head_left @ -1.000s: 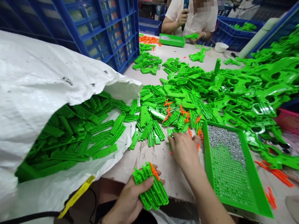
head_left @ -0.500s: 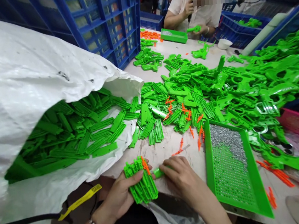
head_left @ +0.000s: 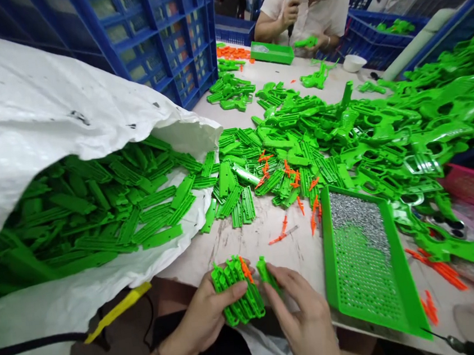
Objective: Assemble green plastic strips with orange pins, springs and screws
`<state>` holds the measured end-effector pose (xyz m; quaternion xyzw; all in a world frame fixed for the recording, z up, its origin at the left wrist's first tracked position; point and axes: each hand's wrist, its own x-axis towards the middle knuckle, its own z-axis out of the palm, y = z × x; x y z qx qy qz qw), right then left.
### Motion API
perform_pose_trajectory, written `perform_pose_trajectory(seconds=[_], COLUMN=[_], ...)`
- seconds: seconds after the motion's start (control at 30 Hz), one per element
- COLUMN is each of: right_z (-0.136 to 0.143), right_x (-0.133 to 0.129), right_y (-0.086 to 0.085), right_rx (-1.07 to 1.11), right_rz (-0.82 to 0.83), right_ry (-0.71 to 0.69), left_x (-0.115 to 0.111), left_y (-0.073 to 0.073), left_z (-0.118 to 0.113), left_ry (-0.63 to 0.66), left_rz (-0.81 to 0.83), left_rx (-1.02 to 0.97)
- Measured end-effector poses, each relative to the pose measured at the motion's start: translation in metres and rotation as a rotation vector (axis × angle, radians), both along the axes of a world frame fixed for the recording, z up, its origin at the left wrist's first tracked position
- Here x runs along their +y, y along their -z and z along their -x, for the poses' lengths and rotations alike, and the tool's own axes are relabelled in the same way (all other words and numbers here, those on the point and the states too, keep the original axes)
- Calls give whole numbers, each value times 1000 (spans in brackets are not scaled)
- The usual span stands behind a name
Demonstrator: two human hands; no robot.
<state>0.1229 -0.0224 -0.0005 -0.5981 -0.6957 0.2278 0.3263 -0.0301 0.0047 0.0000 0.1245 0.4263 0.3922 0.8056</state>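
My left hand point(head_left: 201, 317) is closed around a row of narrow green plastic pieces point(head_left: 238, 304), held side by side with the thumb across them. A small orange plastic part point(head_left: 245, 270) lies on the right side of that row. Just to the right, my right hand point(head_left: 308, 317) pinches a single green plastic piece point(head_left: 265, 271), held roughly upright and close beside the row. Similar green pieces point(head_left: 239, 194) are heaped on the table beyond my hands, with loose orange parts point(head_left: 284, 230) nearby.
An open white sack point(head_left: 43, 102) of green pieces lies left, against a blue crate point(head_left: 159, 44). A green perforated tray point(head_left: 330, 269) with small metal parts stands right. Green toy-gun shells point(head_left: 423, 135) pile beyond it. A co-worker point(head_left: 275, 21) sits across the table. A dark, thin-shafted tool point(head_left: 455, 343) shows lower right.
My right hand has turned and brought its green piece up from near-flat to upright beside the row. The row has shifted slightly right. The tool at lower right has come into view.
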Motion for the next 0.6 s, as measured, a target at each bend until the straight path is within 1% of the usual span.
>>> perform_pose_trajectory(seconds=[0.07, 0.17, 0.37, 0.53, 0.6], right_z=[0, 2, 7, 4, 3], right_x=[-1, -1, -1, -4, -6], right_y=[-9, -15, -14, -12, -11], right_rx=[95, 110, 100, 108, 79], right_rz=[-9, -55, -118, -81, -94], right_ry=[-74, -122, -121, -115, -142], left_x=[-1, -2, -2, -1, -1], left_y=[0, 1, 2, -1, -1], left_z=[-3, -5, -7, -9, -11], left_ry=[-7, -20, 13, 40, 42], left_rz=[-19, -26, -84, -64, -76], left_rx=[18, 66, 98, 57, 73])
